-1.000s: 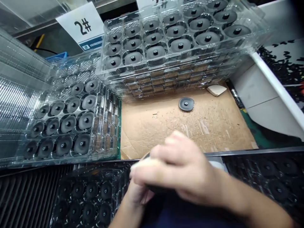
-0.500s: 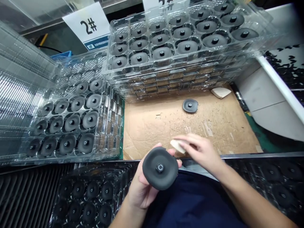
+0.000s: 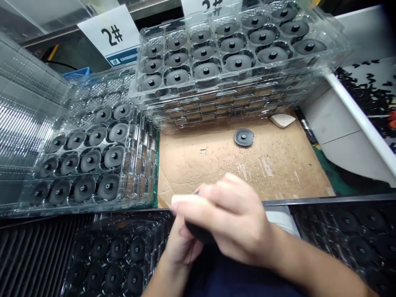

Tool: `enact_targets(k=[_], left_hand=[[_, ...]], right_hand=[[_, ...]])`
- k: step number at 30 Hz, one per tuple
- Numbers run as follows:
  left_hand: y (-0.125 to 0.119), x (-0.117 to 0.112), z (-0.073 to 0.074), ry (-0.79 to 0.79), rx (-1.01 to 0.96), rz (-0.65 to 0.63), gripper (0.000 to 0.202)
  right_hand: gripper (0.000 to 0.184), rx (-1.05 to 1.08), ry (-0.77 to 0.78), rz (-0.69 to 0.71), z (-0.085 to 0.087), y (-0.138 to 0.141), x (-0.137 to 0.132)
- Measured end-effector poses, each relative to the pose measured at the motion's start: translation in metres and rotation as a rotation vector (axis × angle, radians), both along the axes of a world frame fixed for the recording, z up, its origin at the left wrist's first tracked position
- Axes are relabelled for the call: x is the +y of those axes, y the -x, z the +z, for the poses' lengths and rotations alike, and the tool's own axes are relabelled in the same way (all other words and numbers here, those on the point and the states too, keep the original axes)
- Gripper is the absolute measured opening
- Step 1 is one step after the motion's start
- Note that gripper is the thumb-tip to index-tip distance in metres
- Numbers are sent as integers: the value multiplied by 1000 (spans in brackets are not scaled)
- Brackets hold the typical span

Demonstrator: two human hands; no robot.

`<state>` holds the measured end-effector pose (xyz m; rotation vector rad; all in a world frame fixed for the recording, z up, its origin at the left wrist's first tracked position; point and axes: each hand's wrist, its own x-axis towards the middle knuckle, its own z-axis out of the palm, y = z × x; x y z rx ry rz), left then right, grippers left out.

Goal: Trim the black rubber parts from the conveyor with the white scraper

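Observation:
My left hand [image 3: 181, 245] grips a round black rubber disc [image 3: 201, 234], held above my lap at the front edge of the work surface. Most of that disc is covered by my right hand [image 3: 233, 216], which lies across its face and is smeared by motion. A pale strip of a white wedge-shaped pad [image 3: 189, 199] shows at the right fingertips; the rest of the pad is hidden. Farther back on the cardboard [image 3: 192, 173] lies another black disc [image 3: 243, 137], stem up. A second cream wedge pad [image 3: 282, 120] rests behind it on the right.
Stacked clear trays [image 3: 201, 88] of black discs stand at the back, and more clear trays [image 3: 131, 165] stand at the left. Dark trays [image 3: 108, 264] sit below on the near left. On the right, a white bin [image 3: 361, 111] borders small black parts [image 3: 359, 90].
My right hand has swung left with the pad, from beside the disc to over its face. The disc stays in my left hand. The view has shifted slightly.

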<state>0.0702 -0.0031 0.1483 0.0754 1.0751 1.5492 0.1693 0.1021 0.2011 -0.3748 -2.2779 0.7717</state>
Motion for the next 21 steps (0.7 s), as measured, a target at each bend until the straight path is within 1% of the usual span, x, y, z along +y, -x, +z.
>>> enact_targets(k=[1, 3, 5, 7, 8, 10, 11, 12, 13, 15, 16, 18, 19, 20, 21], left_hand=[[2, 1, 1, -7, 15, 14, 52], [7, 3, 2, -40, 8, 56, 60], [13, 4, 2, -83, -30, 98, 53], [18, 4, 3, -120, -76, 111, 47], [18, 5, 4, -127, -93, 114, 45], [18, 6, 5, -123, -115, 116, 46], [17, 7, 6, -122, -123, 115, 47], [16, 8, 7, -119, -127, 109, 47], [13, 9, 8, -114, -126, 101, 48], [9, 10, 10, -108, -117, 84, 48], [6, 10, 10, -107, -109, 78, 49], [2, 10, 11, -96, -94, 65, 51], [1, 9, 12, -80, -91, 58, 49], [1, 8, 12, -64, -87, 50, 47], [1, 7, 12, -51, -84, 44, 45]], right_hand=[[26, -5, 50, -55, -2, -2, 0], [22, -117, 229, -156, -8, -11, 1], [19, -188, 478, -144, -23, -25, 1], [17, -208, 736, -90, -44, -38, -2], [18, -218, 836, -91, -55, -44, -4], [21, -243, 948, -143, -72, -50, -6], [22, -251, 968, -178, -76, -51, -6], [23, -247, 965, -213, -75, -51, -6], [24, -230, 938, -242, -71, -49, -4], [21, -142, 811, -298, -51, -42, -2], [21, -85, 711, -306, -39, -36, -2], [24, 24, 461, -242, -15, -22, -5], [26, 56, 338, -170, -6, -16, -7], [27, 64, 246, -89, 0, -11, -8], [28, 39, 201, 3, 4, -7, -10]])
